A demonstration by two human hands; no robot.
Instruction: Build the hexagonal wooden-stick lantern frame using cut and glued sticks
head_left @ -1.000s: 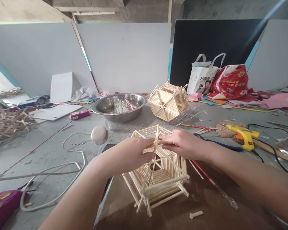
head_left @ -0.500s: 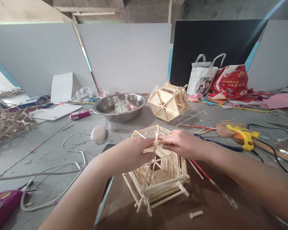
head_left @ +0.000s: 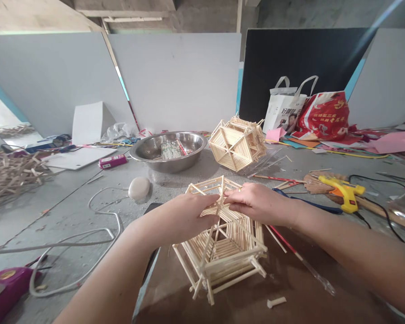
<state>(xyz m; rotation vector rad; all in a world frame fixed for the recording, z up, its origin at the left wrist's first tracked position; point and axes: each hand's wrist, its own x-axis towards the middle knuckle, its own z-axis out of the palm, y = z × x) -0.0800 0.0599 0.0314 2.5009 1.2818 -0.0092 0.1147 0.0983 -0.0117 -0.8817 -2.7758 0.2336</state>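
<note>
A hexagonal frame built of thin wooden sticks stands on a brown board right in front of me. My left hand and my right hand meet over its top centre, where the spokes cross. Both hands have their fingers pinched together on the sticks there. A second, similar stick frame lies tilted on the grey floor beyond.
A steel bowl holds small items behind the frame. A yellow glue gun with a black cord lies at right. A white cable loops at left, near a pile of stick offcuts. Bags and coloured paper sit at the back right.
</note>
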